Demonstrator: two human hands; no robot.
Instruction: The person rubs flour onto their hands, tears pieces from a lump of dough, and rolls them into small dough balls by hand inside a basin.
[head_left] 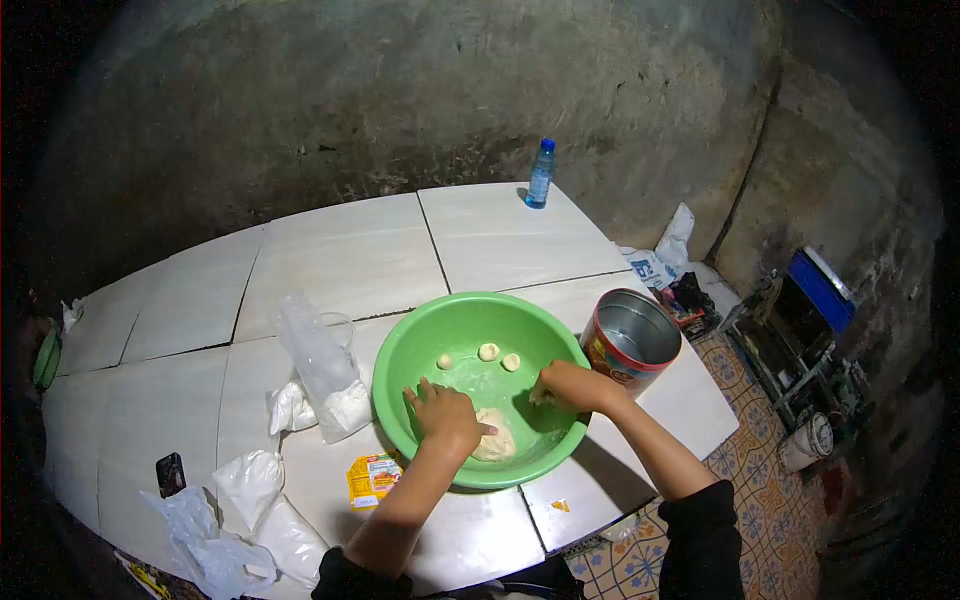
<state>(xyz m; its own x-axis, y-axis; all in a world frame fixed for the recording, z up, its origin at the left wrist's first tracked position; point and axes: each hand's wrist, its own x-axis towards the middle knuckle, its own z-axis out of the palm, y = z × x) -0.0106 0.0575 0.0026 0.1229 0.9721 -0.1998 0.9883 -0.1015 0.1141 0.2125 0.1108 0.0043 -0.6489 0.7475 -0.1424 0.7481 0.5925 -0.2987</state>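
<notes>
A wide green plastic basin (pixel 550 470) stands on the tiled table. Inside it, a larger lump of pale dough (pixel 494 440) lies near the front. Three small dough balls, among them a middle ball (pixel 488 352), rest farther back on the floured bottom. My left hand (pixel 446 414) is over the left side of the basin, fingers spread and thumb touching the dough lump. Over the right side, my right hand (pixel 564 386) has its fingers curled down and closed; what they hold, if anything, is hidden.
A large open tin (pixel 632 340) stands right of the basin. To the left are a clear bag with white powder (pixel 325 370), more powder bags (pixel 270 510), a yellow packet (pixel 373 481) and a phone (pixel 171 474). A blue-capped bottle (pixel 540 175) stands at the back.
</notes>
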